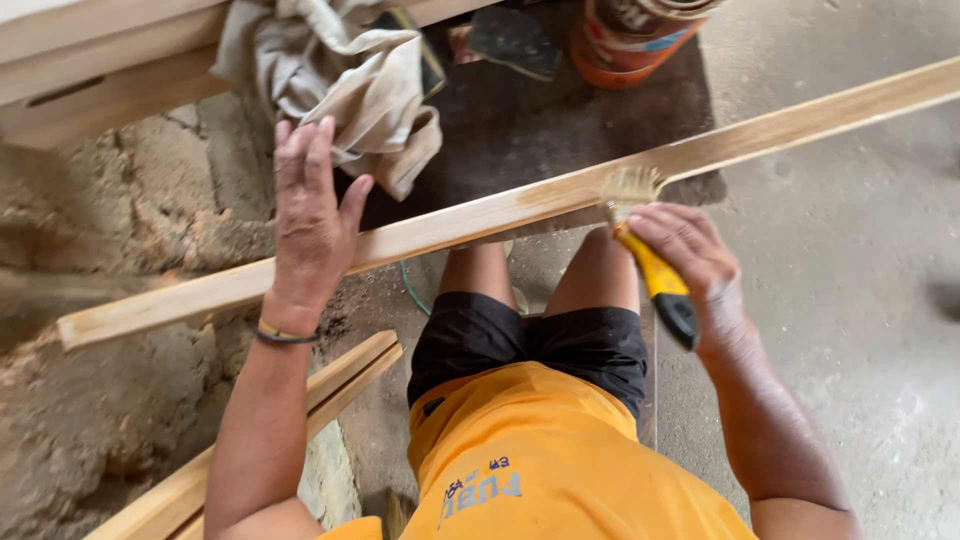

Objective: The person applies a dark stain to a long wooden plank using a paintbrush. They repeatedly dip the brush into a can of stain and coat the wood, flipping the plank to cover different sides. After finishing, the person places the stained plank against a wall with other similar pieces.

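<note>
Steadying wooden strip point(480, 212) left hand point(310, 225); right hand point(690, 250) brushing (yellow-handled brush point(650, 265)).

I wear a bright orange short-sleeved shirt point(560, 460) with blue lettering printed across the front, and black shorts point(530, 340) that end above my bare knees. Around my left wrist sits a thin dark band point(285, 337) with a lighter strand beside it. My forearms are bare, and my right hand point(690, 250) carries no ring or watch.
</note>
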